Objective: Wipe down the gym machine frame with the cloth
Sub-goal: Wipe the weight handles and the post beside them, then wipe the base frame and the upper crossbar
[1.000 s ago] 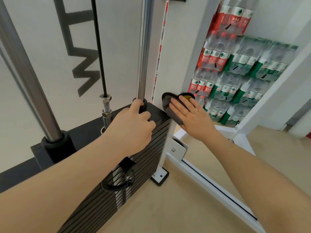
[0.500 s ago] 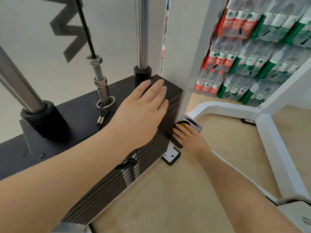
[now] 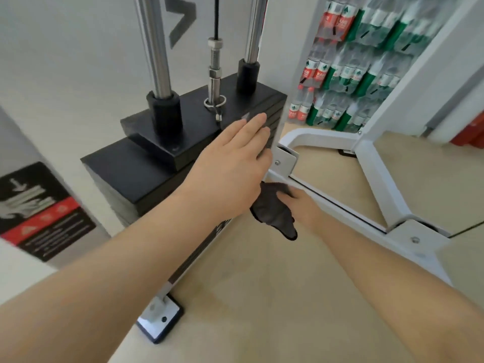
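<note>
hands: 2, left hand (image 3: pixel 230 163), right hand (image 3: pixel 301 205) | cloth (image 3: pixel 275 213): 1 | chrome guide rods (image 3: pixel 154 48): 2 | weight stack (image 3: pixel 146 166): 1

- The black weight stack (image 3: pixel 157 174) walls off the left; two chrome guide rods (image 3: pixel 154 45) and the cable (image 3: pixel 216 17) rise from its top.
- The left hand (image 3: pixel 230 163) lies flat over the stack's right edge, above the right hand (image 3: pixel 303 208) and its dark cloth (image 3: pixel 275 210).
- The white base rail (image 3: pixel 340 205) runs diagonally, barring the right.
- Open tan floor (image 3: pixel 262 297) lies between stack and rail.
- A floor plate (image 3: pixel 159 318) sits at the stack's near corner.
</note>
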Motion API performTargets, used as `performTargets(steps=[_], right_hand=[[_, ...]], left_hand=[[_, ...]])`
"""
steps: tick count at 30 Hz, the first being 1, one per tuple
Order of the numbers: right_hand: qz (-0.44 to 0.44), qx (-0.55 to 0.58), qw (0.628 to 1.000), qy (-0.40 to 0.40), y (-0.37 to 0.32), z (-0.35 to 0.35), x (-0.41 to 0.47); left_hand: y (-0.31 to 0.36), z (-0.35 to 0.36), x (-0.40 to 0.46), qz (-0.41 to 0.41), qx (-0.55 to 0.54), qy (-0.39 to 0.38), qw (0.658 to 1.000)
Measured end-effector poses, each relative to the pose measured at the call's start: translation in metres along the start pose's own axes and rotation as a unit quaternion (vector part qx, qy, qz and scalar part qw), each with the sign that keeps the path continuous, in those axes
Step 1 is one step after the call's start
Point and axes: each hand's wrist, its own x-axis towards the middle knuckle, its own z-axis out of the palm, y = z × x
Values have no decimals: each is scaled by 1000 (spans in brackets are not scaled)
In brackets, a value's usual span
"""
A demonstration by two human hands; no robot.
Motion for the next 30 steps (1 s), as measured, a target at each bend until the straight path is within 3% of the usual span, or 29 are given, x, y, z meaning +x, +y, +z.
performTargets(steps=[4, 10, 13, 17, 21, 26, 28, 30], right_hand=[[27, 33, 999, 31, -33, 47, -88], [88, 68, 992, -66, -90, 138, -207], [111, 39, 988, -99, -128, 195, -246], [116, 13, 982, -146, -195, 265, -286], [100, -8, 984, -147, -267, 334, -311], [39, -134, 979, -149, -339, 387, -307], [-4, -172, 973, -152, -371, 391, -293], [-49, -141, 979, -136, -402, 392, -272]], left_hand=[[2, -37, -67, 19, -81, 15, 996], [-34, -96, -188, 28, -210, 9, 977], [-67, -132, -253, -49, -331, -59, 940], [-121, -169, -327, -172, -413, -155, 881], [-190, -213, -385, -226, -465, -150, 843], [-269, -243, -414, -224, -461, -96, 853], [-294, -239, -407, -231, -483, -85, 840], [-316, -233, -392, -231, -509, -77, 825]])
